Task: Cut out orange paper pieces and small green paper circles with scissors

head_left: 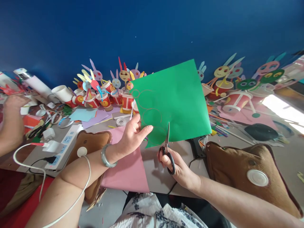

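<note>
My left hand [133,134] pinches the lower left edge of a green paper sheet [180,98] and holds it up over the table. Faint circles are drawn on the sheet's left part. My right hand [177,164] grips black-handled scissors [167,147], whose blades point up into the sheet's bottom edge. A pink paper sheet [128,171] lies flat below my left hand. A grey bangle sits on my left wrist.
Several paper-cup bunny crafts [104,91] stand along the blue wall, more of them [237,88] at the right. Brown pillows lie at left [91,142] and right [239,171]. A power strip [64,145], a tape roll [120,122] and another person's arm [11,123] are at the left.
</note>
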Motion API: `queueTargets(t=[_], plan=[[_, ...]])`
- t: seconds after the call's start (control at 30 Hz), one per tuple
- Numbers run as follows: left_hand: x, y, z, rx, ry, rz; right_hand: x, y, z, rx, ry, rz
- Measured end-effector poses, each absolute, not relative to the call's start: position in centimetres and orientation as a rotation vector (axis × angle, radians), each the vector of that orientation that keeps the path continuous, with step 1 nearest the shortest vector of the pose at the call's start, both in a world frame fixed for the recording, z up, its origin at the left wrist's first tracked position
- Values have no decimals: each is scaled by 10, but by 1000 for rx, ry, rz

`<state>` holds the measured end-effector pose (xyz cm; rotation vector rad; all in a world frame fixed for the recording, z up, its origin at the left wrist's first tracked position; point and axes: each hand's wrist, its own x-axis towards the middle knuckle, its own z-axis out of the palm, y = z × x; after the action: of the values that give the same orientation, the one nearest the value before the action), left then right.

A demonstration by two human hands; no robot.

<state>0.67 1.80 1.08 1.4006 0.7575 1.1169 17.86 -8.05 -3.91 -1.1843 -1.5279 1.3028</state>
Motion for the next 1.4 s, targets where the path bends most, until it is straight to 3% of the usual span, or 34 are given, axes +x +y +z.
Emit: queueTargets(t=[1.4], plan=[[2,23,9,1611,775,1183,187,-69,-29,-1310,-1681,1158]])
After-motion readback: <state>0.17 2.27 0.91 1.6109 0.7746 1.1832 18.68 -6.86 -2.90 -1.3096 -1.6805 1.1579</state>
